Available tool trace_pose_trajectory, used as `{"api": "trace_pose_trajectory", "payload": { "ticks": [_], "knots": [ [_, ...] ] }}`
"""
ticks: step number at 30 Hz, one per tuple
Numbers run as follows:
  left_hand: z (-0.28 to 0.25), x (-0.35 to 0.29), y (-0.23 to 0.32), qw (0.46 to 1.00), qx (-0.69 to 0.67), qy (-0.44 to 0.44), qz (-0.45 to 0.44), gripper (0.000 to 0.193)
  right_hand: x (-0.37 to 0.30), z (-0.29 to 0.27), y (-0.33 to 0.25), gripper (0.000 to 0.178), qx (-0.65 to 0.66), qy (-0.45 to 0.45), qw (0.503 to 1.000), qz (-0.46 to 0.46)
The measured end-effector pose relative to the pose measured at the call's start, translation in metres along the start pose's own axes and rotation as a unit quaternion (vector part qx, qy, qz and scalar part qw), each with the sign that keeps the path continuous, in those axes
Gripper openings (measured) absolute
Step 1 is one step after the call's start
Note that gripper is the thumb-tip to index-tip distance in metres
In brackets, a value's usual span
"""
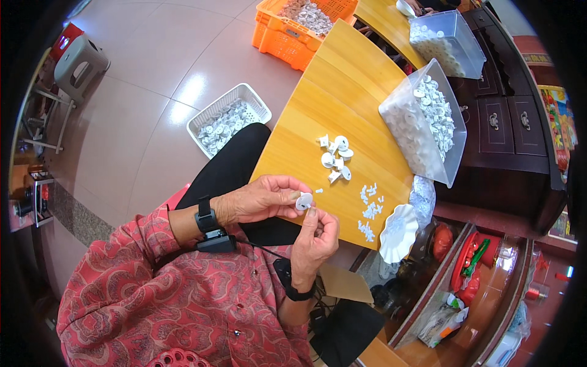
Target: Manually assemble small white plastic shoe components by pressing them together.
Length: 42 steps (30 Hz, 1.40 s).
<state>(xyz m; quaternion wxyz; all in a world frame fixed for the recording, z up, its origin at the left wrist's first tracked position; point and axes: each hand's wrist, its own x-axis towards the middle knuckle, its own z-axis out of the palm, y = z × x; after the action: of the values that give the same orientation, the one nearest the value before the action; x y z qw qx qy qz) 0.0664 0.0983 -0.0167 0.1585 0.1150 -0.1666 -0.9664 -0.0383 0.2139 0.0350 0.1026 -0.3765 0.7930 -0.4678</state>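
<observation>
My left hand [260, 199] pinches a white round plastic piece [304, 201] between thumb and fingers, just off the near edge of the yellow wooden table [299, 128]. Close against that piece are the closed thumb and fingertips of my right hand [315, 240]; whatever they grip is too small or hidden to name. Several similar white disc-headed pieces [338, 160] lie in a loose group on the tabletop. To their right are scattered small white plastic pegs [371, 211], with a single peg [319, 191] nearer my left hand.
A clear bin [422, 153] of white pieces leans at the table's right, beside a white scalloped dish [398, 233]. On the floor are a white basket [193, 129] of pieces and an orange crate [284, 40]. Dark drawers [510, 125] stand right; a person's hand shows at the far table.
</observation>
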Motion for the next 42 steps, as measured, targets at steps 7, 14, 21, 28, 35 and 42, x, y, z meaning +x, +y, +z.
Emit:
{"api": "trace_pose_trajectory", "payload": {
  "ticks": [7, 14, 21, 28, 35, 42],
  "knots": [
    [0.0, 0.0, -0.002, 1.0, 0.01, -0.006, 0.007, 0.029, 0.0, 0.003, 0.0, 0.014, 0.027, 0.006, 1.0, 0.007],
    [0.003, -0.001, -0.001, 0.999, 0.035, 0.004, 0.005, 0.029, -0.001, 0.003, 0.003, 0.013, 0.055, -0.002, 0.998, 0.01],
    [0.007, -0.002, 0.002, 0.994, 0.101, 0.034, 0.017, 0.027, -0.001, 0.005, 0.001, 0.014, 0.022, 0.012, 0.999, -0.023],
    [0.009, -0.006, 0.007, 0.977, 0.209, 0.028, 0.036, 0.024, 0.002, 0.003, -0.004, 0.013, -0.013, -0.015, 1.0, -0.025],
    [0.013, -0.006, 0.009, 0.983, 0.177, 0.045, 0.03, 0.024, 0.004, -0.003, 0.002, 0.013, 0.1, -0.056, 0.991, 0.07],
    [0.014, -0.006, 0.01, 0.984, 0.166, 0.064, 0.015, 0.024, 0.004, -0.006, 0.001, 0.012, 0.05, -0.065, 0.995, 0.049]
  ]
}}
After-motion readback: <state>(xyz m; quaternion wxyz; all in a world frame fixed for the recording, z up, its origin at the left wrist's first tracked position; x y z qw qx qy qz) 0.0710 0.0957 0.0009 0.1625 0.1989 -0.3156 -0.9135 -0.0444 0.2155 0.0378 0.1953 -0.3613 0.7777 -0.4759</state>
